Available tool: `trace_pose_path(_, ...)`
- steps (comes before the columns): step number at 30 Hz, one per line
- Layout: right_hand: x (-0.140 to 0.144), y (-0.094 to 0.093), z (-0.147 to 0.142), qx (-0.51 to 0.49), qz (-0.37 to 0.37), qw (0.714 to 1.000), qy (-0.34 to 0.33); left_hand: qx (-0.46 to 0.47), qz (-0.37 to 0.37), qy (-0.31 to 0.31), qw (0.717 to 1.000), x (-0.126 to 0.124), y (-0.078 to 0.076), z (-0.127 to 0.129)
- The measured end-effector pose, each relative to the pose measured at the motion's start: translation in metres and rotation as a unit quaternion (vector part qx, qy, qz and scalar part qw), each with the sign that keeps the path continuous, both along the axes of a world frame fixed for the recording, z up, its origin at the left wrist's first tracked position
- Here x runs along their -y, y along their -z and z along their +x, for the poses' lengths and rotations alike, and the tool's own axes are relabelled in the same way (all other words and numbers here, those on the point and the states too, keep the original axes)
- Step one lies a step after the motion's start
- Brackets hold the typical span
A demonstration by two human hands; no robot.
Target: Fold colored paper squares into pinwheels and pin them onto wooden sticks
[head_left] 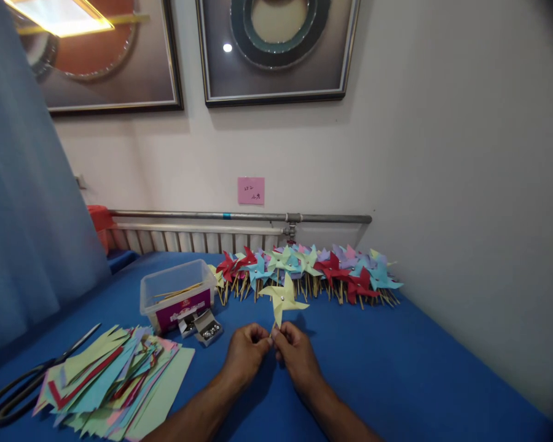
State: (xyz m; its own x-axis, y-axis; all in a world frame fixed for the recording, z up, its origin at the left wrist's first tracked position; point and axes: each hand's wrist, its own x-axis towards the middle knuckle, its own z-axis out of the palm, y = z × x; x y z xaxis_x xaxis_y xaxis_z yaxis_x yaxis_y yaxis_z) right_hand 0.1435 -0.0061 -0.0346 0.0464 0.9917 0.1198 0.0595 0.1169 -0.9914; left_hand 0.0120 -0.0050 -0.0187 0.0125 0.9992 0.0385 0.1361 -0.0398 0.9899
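Left hand: pinched narrow on the base of a pale-yellow, four-bladed paper pinwheel.
Right hand: pinched narrow there too, beside the left.
Pinwheel: upright at the hands' twelve o'clock (a silver pin at its centre).
Clear plastic box with purple label: ten o'clock, thin wooden sticks inside.
Many-coloured paper pinwheels: one o'clock, beyond.

A craft workspace set up in an indoor room. With twelve straight ahead, cut coloured paper lies at ten o'clock on a blue table beside scissors, and many paper pinwheels stand massed from twelve to one. A radiator runs at eleven; a framed picture hangs at twelve. With one corner in view, home or workshop is hard to settle.
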Motion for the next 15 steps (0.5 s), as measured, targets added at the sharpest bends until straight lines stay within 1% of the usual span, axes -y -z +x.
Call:
trace_pose_path(5,0.002,-0.004,-0.001,-0.002,-0.002,1.0,0.004,-0.01,0.017,-0.013,1.0,0.0,0.003,0.001)
trace_pose_path(11,0.0,-0.006,-0.001,-0.003,-0.019,1.0,0.02,-0.025,0.03,-0.01,0.999,-0.001,0.01,0.005)
trace_pose_path(15,-0.002,-0.007,0.001,-0.009,-0.004,0.999,0.036,-0.036,0.037,0.005,0.999,0.0,0.014,0.009)
